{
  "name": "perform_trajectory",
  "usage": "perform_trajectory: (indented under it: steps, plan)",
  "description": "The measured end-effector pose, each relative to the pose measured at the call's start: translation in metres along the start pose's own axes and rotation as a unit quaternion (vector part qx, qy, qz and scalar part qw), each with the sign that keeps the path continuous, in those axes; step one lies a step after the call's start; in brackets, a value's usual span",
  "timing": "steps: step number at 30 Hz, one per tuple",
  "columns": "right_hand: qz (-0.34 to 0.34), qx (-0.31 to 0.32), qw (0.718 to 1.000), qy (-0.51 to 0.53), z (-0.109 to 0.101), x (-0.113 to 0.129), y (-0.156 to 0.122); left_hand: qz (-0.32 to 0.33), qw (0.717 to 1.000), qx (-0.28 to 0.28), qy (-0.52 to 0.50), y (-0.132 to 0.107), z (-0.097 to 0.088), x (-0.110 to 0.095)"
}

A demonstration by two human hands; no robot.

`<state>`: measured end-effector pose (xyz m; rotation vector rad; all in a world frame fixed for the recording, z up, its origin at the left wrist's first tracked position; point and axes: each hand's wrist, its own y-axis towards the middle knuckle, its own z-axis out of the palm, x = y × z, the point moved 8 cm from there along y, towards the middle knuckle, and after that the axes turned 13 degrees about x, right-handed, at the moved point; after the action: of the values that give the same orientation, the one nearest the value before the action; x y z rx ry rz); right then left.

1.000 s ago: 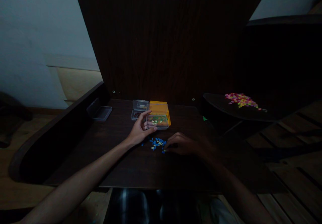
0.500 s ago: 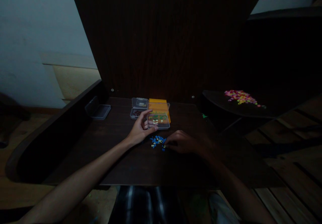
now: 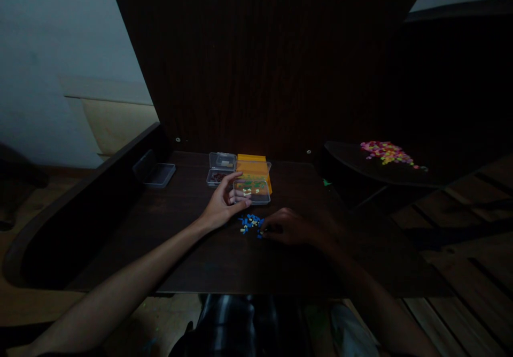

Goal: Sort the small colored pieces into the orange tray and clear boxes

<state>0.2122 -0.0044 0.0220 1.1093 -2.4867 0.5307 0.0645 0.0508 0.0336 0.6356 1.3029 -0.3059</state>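
My left hand [image 3: 225, 201] grips the near left side of a clear plastic box [image 3: 261, 199], thumb in front and fingers behind. A few pale yellow pieces [image 3: 247, 191] lie inside that box. Just below it, a small pile of blue and pale yellow pieces [image 3: 250, 222] is spread on the dark wooden surface [image 3: 192, 271]. My right hand [image 3: 286, 225] rests at the right edge of the pile, fingers bent and tips pinched together at the pieces. Whatever its fingertips hold is too small and dark to make out.
Behind the held box are a yellow-orange case [image 3: 251, 158] and an open clear box with dark pieces [image 3: 217, 177]. Another clear box [image 3: 160, 175] stands open at left. Colourful beads [image 3: 387, 153] are heaped on a shelf at right. A tall dark panel [image 3: 248, 68] rises behind.
The view has shifted slightly. My left hand stays on the clear box, and my right hand remains pinched at the pile with hardly any movement.
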Motion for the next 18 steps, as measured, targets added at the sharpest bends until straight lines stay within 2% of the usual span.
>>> perform_trajectory:
  steps: [5,18]
  plan:
    - [-0.004,-0.015,1.000,-0.012,0.0010,-0.0005,0.0010,-0.007,1.000,0.001,0.003,-0.0016,0.0020,-0.0030]
    - [0.056,-0.015,0.997,-0.048,-0.0025,-0.0046,0.0008,0.014,0.998,-0.014,0.054,-0.0006,-0.0065,-0.0059]
